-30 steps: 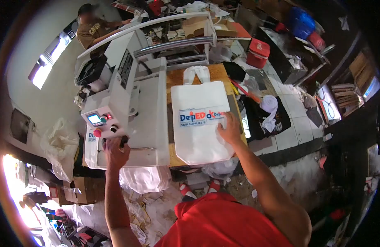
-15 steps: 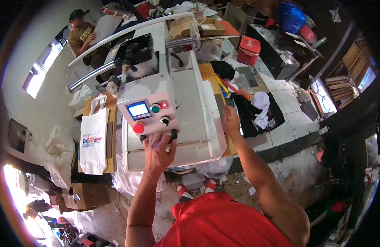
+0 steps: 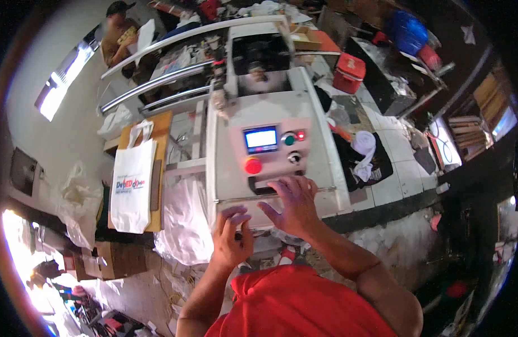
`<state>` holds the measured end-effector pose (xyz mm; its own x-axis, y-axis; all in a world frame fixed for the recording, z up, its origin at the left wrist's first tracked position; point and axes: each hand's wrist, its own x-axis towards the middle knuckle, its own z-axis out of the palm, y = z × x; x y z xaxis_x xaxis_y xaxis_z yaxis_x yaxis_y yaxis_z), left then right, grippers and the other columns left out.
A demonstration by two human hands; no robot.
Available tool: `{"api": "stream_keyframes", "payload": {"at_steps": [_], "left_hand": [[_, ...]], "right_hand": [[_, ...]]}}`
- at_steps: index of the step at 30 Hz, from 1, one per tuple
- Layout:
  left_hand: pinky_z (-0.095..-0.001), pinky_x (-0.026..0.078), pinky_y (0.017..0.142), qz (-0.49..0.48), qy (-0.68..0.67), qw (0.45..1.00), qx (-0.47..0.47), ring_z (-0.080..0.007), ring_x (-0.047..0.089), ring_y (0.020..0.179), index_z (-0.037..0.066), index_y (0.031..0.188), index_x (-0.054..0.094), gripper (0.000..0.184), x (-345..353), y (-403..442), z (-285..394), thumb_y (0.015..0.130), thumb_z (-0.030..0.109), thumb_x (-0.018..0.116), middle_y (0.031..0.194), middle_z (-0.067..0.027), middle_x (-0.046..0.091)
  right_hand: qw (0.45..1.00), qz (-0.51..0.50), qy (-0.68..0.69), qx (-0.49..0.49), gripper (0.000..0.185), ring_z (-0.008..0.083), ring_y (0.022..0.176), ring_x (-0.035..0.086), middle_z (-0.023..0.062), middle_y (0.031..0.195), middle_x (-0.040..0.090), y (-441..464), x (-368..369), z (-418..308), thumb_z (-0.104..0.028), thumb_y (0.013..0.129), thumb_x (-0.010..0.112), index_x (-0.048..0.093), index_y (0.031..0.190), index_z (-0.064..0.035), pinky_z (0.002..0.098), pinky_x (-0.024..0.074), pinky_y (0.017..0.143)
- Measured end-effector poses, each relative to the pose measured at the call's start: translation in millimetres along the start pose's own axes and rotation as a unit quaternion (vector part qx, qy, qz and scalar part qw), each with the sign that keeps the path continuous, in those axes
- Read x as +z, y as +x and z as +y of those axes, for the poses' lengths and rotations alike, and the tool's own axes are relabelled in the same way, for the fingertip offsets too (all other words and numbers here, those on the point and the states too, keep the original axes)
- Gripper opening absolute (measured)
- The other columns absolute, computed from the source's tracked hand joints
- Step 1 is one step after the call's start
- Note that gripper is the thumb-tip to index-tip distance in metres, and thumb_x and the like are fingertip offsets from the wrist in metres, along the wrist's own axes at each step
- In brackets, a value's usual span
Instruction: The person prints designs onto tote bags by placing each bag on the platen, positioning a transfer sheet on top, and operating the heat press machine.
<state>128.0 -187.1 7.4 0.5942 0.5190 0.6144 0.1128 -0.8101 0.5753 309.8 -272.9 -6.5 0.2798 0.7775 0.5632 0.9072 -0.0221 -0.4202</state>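
Note:
A white heat press (image 3: 270, 115) stands before me, with a lit screen, a red knob and a green button on its control panel. My right hand (image 3: 295, 208) is at the black handle (image 3: 263, 184) below that panel, its fingers bent over the handle's right part. Left of it and lower, my left hand (image 3: 233, 238) is near the press's front edge, fingers loosely curled and apart, with nothing visible in it. A white printed tote bag (image 3: 134, 185) lies flat on a wooden board (image 3: 162, 132) to the left.
Metal rails (image 3: 158, 87) run leftward from the press. Behind them a person in a cap (image 3: 117, 39) holds something pale. To the right are a black cloth (image 3: 382, 168), a white roll (image 3: 364, 143) and a red cooler (image 3: 349, 73). Plastic sheeting (image 3: 186, 224) hangs at the front.
The press head has shifted right, away from the tote bag. My left hand has let go of the handle and dropped lower; my right hand has come from the right side onto the handle.

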Motion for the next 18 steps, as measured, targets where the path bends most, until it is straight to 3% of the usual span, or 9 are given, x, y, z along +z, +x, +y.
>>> {"api": "stream_keyframes", "payload": {"at_steps": [2, 3, 4, 5, 8, 10, 12, 14, 18], "left_hand": [[-0.0408, 0.052, 0.081, 0.039, 0.022, 0.998, -0.040, -0.0356, 0.064, 0.095, 0.001, 0.099, 0.062, 0.021, -27, -37, -27, 0.081, -0.009, 0.056, 0.098, -0.0199, 0.065], [-0.0401, 0.052, 0.079, 0.056, 0.065, 0.995, -0.058, -0.0350, 0.064, 0.093, 0.001, 0.098, 0.061, 0.020, -40, -54, -44, 0.081, -0.008, 0.055, 0.097, -0.0192, 0.064], [-0.0395, 0.051, 0.077, 0.072, 0.109, 0.988, -0.077, -0.0343, 0.063, 0.091, 0.001, 0.097, 0.061, 0.020, -53, -73, -64, 0.081, -0.008, 0.055, 0.095, -0.0186, 0.063], [-0.0453, 0.048, 0.084, 0.059, 0.100, 0.981, -0.153, -0.0368, 0.061, 0.093, 0.002, 0.098, 0.062, 0.019, -65, -100, -93, 0.081, -0.005, 0.057, 0.097, -0.0188, 0.063], [-0.0434, 0.051, 0.078, 0.035, 0.107, 0.940, -0.321, -0.0336, 0.063, 0.091, 0.003, 0.098, 0.064, 0.018, -99, -174, -183, 0.082, -0.003, 0.061, 0.097, -0.0153, 0.065], [-0.0437, 0.053, 0.078, -0.019, 0.097, 0.926, -0.364, -0.0344, 0.065, 0.091, 0.004, 0.099, 0.066, 0.016, -120, -232, -257, 0.083, 0.002, 0.064, 0.099, -0.0147, 0.066], [-0.0459, 0.052, 0.086, -0.093, 0.166, 0.883, -0.429, -0.0384, 0.063, 0.100, 0.002, 0.106, 0.065, 0.024, -134, -280, -326, 0.084, 0.011, 0.069, 0.105, -0.0183, 0.066], [-0.0485, 0.050, 0.095, -0.054, 0.217, 0.861, -0.458, -0.0416, 0.059, 0.111, 0.001, 0.117, 0.062, 0.042, -143, -306, -380, 0.083, 0.023, 0.074, 0.111, -0.0231, 0.064], [-0.0489, 0.046, 0.103, -0.107, 0.225, 0.811, -0.529, -0.0440, 0.054, 0.119, -0.001, 0.129, 0.055, 0.065, -148, -320, -450, 0.079, 0.033, 0.079, 0.121, -0.0257, 0.060]], "right_hand": [[0.994, 0.009, -0.080, 0.072, 0.055, 0.0337, 0.105, 0.051, 0.0111, 0.109, 0.057, 3, 15, -12, -0.049, 0.079, 0.081, 0.059, 0.111, -0.0104, 0.0517, 0.0343, 0.090], [0.992, 0.064, -0.089, 0.061, 0.057, 0.0332, 0.098, 0.049, 0.0093, 0.100, 0.054, 5, 29, -6, -0.054, 0.075, 0.083, 0.057, 0.101, -0.0113, 0.0514, 0.0330, 0.084], [0.987, 0.076, -0.121, 0.071, 0.055, 0.0333, 0.096, 0.048, 0.0087, 0.098, 0.053, 5, 40, -4, -0.052, 0.074, 0.084, 0.055, 0.098, -0.0116, 0.0514, 0.0337, 0.083], [0.985, 0.085, -0.133, 0.071, 0.054, 0.0338, 0.097, 0.049, 0.0092, 0.098, 0.053, 5, 44, -2, -0.049, 0.074, 0.085, 0.055, 0.098, -0.0114, 0.0518, 0.0343, 0.085], [0.985, 0.080, -0.136, 0.068, 0.050, 0.0339, 0.103, 0.050, 0.0101, 0.101, 0.055, 1, 54, 6, -0.043, 0.075, 0.085, 0.054, 0.099, -0.0118, 0.0523, 0.0329, 0.091], [0.983, 0.079, -0.162, 0.040, 0.049, 0.0338, 0.102, 0.050, 0.0107, 0.100, 0.055, 4, 53, 3, -0.040, 0.076, 0.085, 0.053, 0.100, -0.0108, 0.0512, 0.0343, 0.091], [0.982, 0.077, -0.164, 0.058, 0.048, 0.0339, 0.101, 0.050, 0.0112, 0.099, 0.054, 5, 54, -2, -0.036, 0.077, 0.085, 0.052, 0.100, -0.0092, 0.0495, 0.0360, 0.089], [0.981, 0.041, -0.171, 0.083, 0.042, 0.0332, 0.102, 0.049, 0.0123, 0.104, 0.054, 2, 53, -3, -0.027, 0.080, 0.082, 0.052, 0.102, -0.0071, 0.0507, 0.0366, 0.093], [0.977, 0.018, -0.186, 0.106, 0.037, 0.0305, 0.095, 0.046, 0.0115, 0.098, 0.049, 4, 52, -7, -0.028, 0.086, 0.076, 0.051, 0.101, -0.0050, 0.0453, 0.0383, 0.088]]}}
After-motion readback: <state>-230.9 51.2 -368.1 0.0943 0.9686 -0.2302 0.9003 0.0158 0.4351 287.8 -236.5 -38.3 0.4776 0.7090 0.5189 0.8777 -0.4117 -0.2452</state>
